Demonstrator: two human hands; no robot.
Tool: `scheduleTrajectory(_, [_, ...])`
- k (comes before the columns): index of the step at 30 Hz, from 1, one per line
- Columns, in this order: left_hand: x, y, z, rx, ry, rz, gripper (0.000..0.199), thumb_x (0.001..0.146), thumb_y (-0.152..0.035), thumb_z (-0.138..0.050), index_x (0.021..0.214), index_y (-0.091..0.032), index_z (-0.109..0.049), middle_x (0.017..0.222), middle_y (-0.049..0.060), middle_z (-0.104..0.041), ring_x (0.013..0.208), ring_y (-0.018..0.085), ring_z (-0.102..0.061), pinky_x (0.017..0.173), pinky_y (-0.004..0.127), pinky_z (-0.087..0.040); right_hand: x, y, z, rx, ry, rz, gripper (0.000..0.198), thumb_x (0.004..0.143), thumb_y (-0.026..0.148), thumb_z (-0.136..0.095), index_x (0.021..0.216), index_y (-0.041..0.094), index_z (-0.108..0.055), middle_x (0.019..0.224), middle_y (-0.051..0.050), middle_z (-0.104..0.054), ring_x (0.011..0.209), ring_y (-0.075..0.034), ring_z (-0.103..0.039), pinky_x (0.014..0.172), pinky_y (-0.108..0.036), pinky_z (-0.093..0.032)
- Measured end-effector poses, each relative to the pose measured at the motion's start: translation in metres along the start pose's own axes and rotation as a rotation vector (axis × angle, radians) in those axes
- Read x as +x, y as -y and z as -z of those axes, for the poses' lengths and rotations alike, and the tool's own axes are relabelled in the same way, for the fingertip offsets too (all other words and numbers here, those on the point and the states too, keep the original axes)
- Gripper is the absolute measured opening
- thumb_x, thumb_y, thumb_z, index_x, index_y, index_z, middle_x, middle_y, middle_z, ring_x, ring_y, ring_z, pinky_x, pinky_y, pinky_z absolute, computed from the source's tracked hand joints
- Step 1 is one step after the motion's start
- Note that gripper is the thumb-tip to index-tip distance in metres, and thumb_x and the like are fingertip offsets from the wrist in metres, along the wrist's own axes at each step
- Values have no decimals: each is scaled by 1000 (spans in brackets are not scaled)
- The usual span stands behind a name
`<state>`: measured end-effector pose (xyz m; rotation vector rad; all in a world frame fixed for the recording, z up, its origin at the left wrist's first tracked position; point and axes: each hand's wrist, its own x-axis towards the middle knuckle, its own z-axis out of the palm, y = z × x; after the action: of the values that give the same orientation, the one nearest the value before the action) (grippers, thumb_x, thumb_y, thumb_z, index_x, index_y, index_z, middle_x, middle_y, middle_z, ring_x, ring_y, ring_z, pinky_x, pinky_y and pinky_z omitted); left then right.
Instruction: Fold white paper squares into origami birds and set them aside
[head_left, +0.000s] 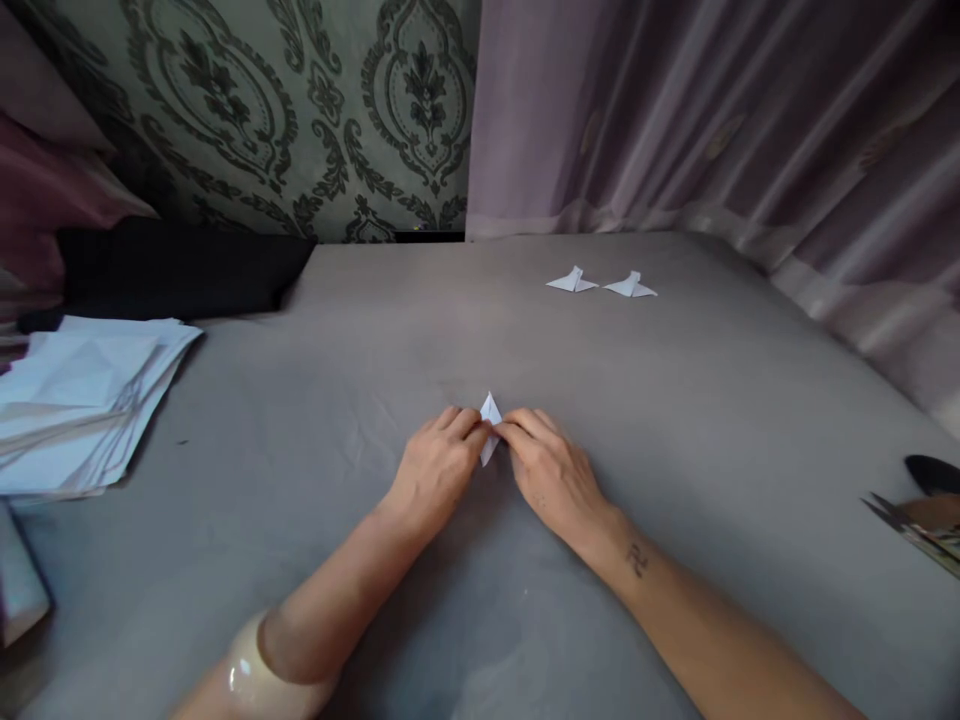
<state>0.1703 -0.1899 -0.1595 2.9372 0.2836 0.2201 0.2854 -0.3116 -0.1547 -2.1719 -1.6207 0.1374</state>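
Observation:
A small white folded paper (490,408), shaped like a narrow diamond, is at the middle of the grey-covered surface. My left hand (448,450) pinches its left side, and my right hand (545,455) pinches the right side. The fingertips of both hands almost meet across the paper and hide its middle. Its upper point and lower tip show above and below the fingers. Farther back, to the right, two white folded paper figures (574,281) with spread wing-like points lie side by side.
At the left lies an uneven stack of white paper sheets (82,400), with a black cloth (180,270) behind it. Scissors (911,525) and a dark round object (934,472) lie at the right edge. A curtain (637,110) hangs along the back and right.

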Motion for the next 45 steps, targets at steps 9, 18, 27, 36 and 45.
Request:
scheduleTrajectory(9, [-4, -27, -4, 313, 45, 78, 29, 86, -3, -43, 109, -7, -61, 101, 13, -62, 89, 24, -56, 77, 35, -54, -6, 12, 2, -240, 83, 16, 36, 91, 7, -42, 123, 14, -56, 108, -13, -59, 94, -24, -53, 82, -37, -49])
scheduleTrajectory(18, [-8, -8, -1, 83, 5, 148, 34, 85, -2, -40, 108, -11, -63, 114, 14, -60, 96, 24, -55, 83, 37, -53, -7, 6, 2, -232, 58, 20, 36, 89, 4, -41, 119, 13, -59, 106, -11, -59, 91, -22, -54, 80, -35, -47])
scheduleTrajectory(27, [0, 21, 2, -608, -211, 528, 29, 76, -5, -44, 78, -17, -71, 99, 5, -65, 87, 17, -62, 81, 30, -50, -3, 5, 1, -251, 34, 15, 33, 87, 1, -41, 105, 15, -65, 100, -9, -61, 89, -22, -54, 77, -35, -46])
scheduleTrajectory(36, [8, 14, -9, -531, -191, 482, 15, 75, -25, -68, 87, -16, -68, 98, 8, -57, 89, 21, -55, 85, 37, -46, -2, -14, -8, 181, -138, -139, 39, 81, 1, -41, 102, 20, -67, 104, -5, -66, 94, -17, -61, 84, -29, -48])
scheduleTrajectory(45, [8, 16, -13, -531, -205, 472, 8, 75, -22, -67, 81, -17, -68, 92, 6, -57, 88, 20, -54, 84, 36, -44, 0, -23, -12, 352, -221, -166, 38, 79, 3, -41, 103, 17, -65, 97, -6, -68, 89, -16, -63, 81, -28, -49])
